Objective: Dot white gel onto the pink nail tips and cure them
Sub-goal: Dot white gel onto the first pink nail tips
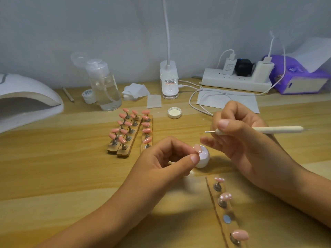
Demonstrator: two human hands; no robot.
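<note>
Our left hand (166, 158) pinches one small glossy pink almond-shaped nail tip (197, 148) between thumb and forefinger, holding it just over the little round white gel pot (203, 158) that stands at the fingertips. Our right hand (238, 136) grips the slim cream dotting pen (275, 130) like a pencil. Its metal ball end points towards the left hand and sits a little above the tip.

To dot well, we should brace the right little finger against the left hand or the wooden counter (71, 167), so the ball end comes down steadily. We should load only a small bead of gel from the pot, touch the ball straight down on the pink surface and lift straight off, without dragging. It helps to tilt the tip so its face looks up at us, and to keep our thumb off the part to be dotted. We cannot tell whether the ball carries gel now.

Below the right wrist lies a long wooden holder strip (211, 194). On it stand two pink tips with white dots (225, 196), a bare round magnet (227, 218) and a plain pink tip (240, 235). The held tip probably belongs on that bare magnet. More pink tips wait on the wooden racks (130, 129) beyond the left hand, and the white arched curing lamp (26, 97) sits far out to the left, so wet dots must travel level.
</note>
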